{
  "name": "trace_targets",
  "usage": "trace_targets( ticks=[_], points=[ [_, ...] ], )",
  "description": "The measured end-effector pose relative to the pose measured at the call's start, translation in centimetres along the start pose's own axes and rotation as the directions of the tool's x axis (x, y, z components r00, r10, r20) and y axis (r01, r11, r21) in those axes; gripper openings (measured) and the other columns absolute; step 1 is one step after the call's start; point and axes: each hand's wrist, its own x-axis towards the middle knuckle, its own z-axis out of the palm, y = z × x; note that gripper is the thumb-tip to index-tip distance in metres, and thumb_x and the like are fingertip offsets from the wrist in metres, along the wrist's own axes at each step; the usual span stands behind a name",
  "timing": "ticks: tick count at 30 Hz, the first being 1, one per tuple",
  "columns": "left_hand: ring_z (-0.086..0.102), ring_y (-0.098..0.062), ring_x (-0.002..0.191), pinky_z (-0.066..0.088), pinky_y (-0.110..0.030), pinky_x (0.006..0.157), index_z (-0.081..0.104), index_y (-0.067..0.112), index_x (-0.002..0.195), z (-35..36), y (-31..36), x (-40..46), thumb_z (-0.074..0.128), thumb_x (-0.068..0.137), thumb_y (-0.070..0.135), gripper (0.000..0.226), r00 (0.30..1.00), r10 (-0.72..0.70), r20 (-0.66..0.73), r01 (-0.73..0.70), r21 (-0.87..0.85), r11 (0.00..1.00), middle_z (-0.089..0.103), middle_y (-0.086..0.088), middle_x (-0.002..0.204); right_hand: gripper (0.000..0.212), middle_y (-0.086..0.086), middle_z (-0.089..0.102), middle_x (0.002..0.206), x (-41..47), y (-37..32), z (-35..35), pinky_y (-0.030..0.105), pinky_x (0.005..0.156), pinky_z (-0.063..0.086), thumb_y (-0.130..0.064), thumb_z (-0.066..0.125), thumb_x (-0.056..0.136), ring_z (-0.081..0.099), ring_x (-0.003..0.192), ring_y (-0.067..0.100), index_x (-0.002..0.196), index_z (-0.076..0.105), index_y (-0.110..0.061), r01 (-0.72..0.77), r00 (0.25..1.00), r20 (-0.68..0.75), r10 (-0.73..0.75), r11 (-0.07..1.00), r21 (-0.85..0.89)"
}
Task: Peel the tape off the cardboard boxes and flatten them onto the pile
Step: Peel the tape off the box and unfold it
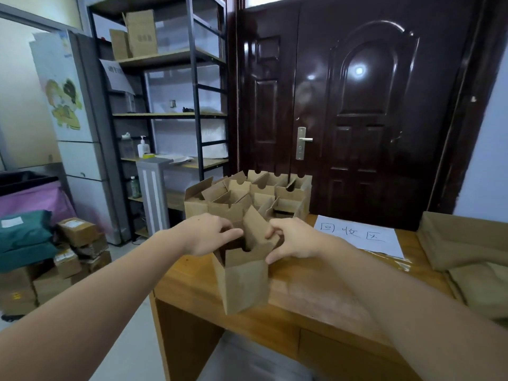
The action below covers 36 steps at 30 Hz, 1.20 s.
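Fingers of both hands work at the open top of a small upright brown cardboard box (244, 279): the right hand (292, 239) pinches a raised top flap between thumb and fingertips, while the left hand (204, 233) curls over the opposite rim, fingers loosely spread and reaching inside. This box stands near the front edge of a wooden desk (316, 295), long axis vertical, mouth pointing up; no tape is discernible on it. It is opened but not yet flattened. Behind it, a cluster of open brown boxes (248, 195) awaits. Flattened brown cardboard (467, 243) lies at far right, beside a white handwritten paper sign (360, 235).
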Motion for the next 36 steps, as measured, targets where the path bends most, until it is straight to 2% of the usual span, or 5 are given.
trace_targets(
  ticks=[12, 17, 21, 31, 36],
  points=[
    [0.045, -0.009, 0.117, 0.040, -0.038, 0.105, 0.064, 0.036, 0.130, 3.0, 9.4, 1.7, 0.040, 0.104, 0.031, 0.036, 0.946, 0.313, 0.082, -0.313, -0.014, 0.950, 0.062, 0.011, 0.123, 0.043, -0.026, 0.061, 0.067, -12.6, 6.9, -5.9, 0.025, 0.069, 0.052, -0.025, 0.090, 0.073, 0.063, 0.068, 0.003, 0.106, 0.063, -0.026, -0.238, 0.970, -0.046, 0.238, 0.971, 0.007],
    [0.046, -0.006, 0.116, 0.043, -0.034, 0.098, 0.068, 0.041, 0.122, 4.5, 15.1, 2.9, 0.037, 0.100, 0.066, 0.046, 0.900, 0.436, 0.033, -0.431, -0.090, 0.898, 0.064, 0.020, 0.119, 0.051, -0.021, 0.064, 0.113, -17.7, 10.1, -8.8, 0.018, 0.076, 0.054, -0.026, 0.086, 0.077, 0.069, 0.088, 0.007, 0.123, 0.065, -0.031, -0.324, 0.945, -0.064, 0.321, 0.946, -0.032],
    [0.043, -0.007, 0.127, 0.039, -0.037, 0.109, 0.059, 0.040, 0.137, 6.0, 18.9, 4.1, 0.030, 0.078, 0.096, 0.086, 0.842, 0.537, 0.056, -0.538, 0.001, 0.843, 0.060, 0.017, 0.136, 0.054, -0.026, 0.057, 0.104, -21.0, 12.2, -10.0, 0.010, 0.071, 0.043, -0.023, 0.078, 0.085, 0.061, 0.089, 0.002, 0.134, 0.060, -0.035, -0.407, 0.909, -0.119, 0.399, 0.912, -0.057],
    [0.055, -0.018, 0.105, 0.042, -0.036, 0.097, 0.059, 0.029, 0.122, 9.5, 27.3, 6.9, 0.035, 0.107, 0.053, 0.037, 0.805, 0.551, -0.221, -0.489, 0.280, 0.826, 0.064, 0.007, 0.111, 0.119, 0.004, 0.050, 0.149, -26.1, 16.9, -7.0, 0.025, 0.071, 0.058, -0.028, 0.073, 0.087, 0.066, 0.093, 0.008, 0.158, -0.023, -0.033, -0.624, 0.755, -0.170, 0.633, 0.774, 0.112],
    [0.057, -0.021, 0.104, 0.039, -0.038, 0.094, 0.056, 0.026, 0.112, 10.5, 30.5, 7.9, 0.034, 0.107, 0.050, 0.033, 0.799, 0.534, -0.276, -0.461, 0.289, 0.839, 0.066, 0.005, 0.109, 0.151, -0.003, 0.031, 0.163, -25.9, 18.2, -4.1, 0.043, 0.118, 0.038, -0.065, 0.092, 0.050, 0.039, 0.143, 0.020, 0.161, -0.005, -0.033, -0.617, 0.776, -0.006, 0.630, 0.762, 0.196]
  ],
)
